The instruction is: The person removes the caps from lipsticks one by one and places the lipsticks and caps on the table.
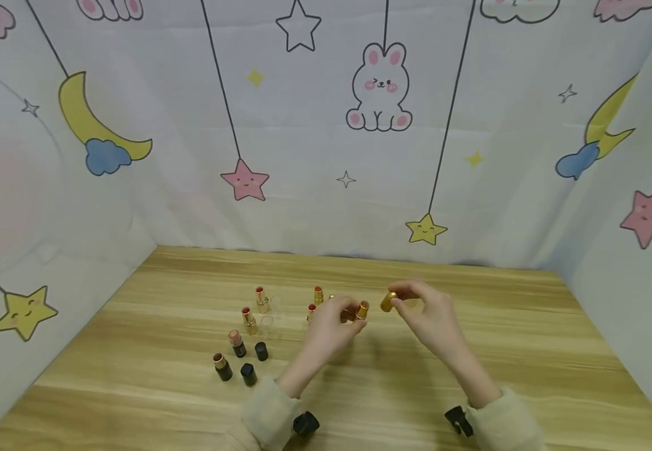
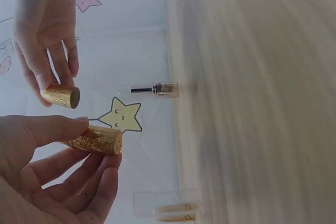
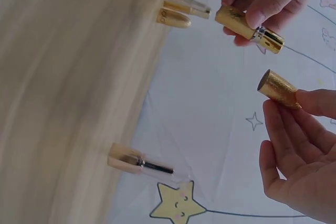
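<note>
Between thumb and fingers, my left hand [image 1: 331, 327] grips a gold lipstick tube [image 1: 362, 309] above the wooden table; its shiny stepped end shows in the right wrist view. My right hand [image 1: 431, 316] pinches a textured gold cap [image 1: 388, 301] by its closed end. The cap is apart from the lipstick tube, a short way to its right, and its open rim [image 3: 264, 81] shows in the right wrist view. Behind the left hand stand a gold lipstick [image 1: 318, 295] and a red lipstick [image 1: 311, 312], the latter partly hidden.
Left of the hands stand two gold lipsticks [image 1: 249, 320] with clear caps [image 1: 267, 324] beside them. Nearer are a peach lipstick [image 1: 237, 343], a dark lipstick [image 1: 222, 367] and two black caps [image 1: 249, 374]. A printed curtain [image 1: 314, 219] hangs behind the table [image 1: 416, 401].
</note>
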Demonstrator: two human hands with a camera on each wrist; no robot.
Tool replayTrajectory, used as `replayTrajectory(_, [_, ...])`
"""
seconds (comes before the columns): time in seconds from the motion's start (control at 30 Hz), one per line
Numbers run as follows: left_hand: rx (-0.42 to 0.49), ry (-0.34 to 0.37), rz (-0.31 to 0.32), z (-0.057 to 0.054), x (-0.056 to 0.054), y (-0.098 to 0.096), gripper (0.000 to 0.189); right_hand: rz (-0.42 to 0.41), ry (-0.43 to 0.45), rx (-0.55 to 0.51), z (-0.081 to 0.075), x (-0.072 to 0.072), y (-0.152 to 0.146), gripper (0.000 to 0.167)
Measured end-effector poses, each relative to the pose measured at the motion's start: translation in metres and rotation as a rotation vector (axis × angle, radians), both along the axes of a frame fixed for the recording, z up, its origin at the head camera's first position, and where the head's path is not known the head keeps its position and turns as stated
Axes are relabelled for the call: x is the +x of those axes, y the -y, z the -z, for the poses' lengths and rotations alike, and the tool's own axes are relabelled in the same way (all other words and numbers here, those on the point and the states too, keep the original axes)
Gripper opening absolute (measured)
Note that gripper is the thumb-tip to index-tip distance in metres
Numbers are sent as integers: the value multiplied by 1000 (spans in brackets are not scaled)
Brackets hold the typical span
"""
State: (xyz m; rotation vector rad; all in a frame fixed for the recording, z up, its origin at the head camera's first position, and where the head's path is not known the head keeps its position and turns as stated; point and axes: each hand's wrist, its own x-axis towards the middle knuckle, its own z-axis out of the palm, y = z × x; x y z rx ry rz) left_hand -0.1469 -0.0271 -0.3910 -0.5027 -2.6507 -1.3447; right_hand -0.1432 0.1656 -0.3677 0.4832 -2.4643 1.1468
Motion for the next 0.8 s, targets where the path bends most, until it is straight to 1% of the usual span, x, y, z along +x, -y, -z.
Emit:
replayTrajectory(0.13, [-22, 9, -18, 2, 6, 12, 18, -36, 6, 1, 9, 0, 10, 20])
replayTrajectory(0.27, [-38, 34, -31, 3, 11, 24, 19, -62, 20, 19, 13, 3, 21, 18])
replayTrajectory(0.4, [-63, 19, -42, 6, 15, 35, 20, -78, 24, 54, 19, 5, 33, 15])
replayTrajectory(0.47, [-95, 8, -52, 7, 17, 40, 20, -92, 29, 68, 22, 6, 39, 16])
replayTrajectory(0.6, [-174, 13, -83, 7, 21, 49, 15, -128, 48, 86, 29, 6, 51, 16])
replayTrajectory(0.8, [-274, 19, -129, 9, 24, 58, 12, -171, 109, 110, 32, 7, 64, 16])
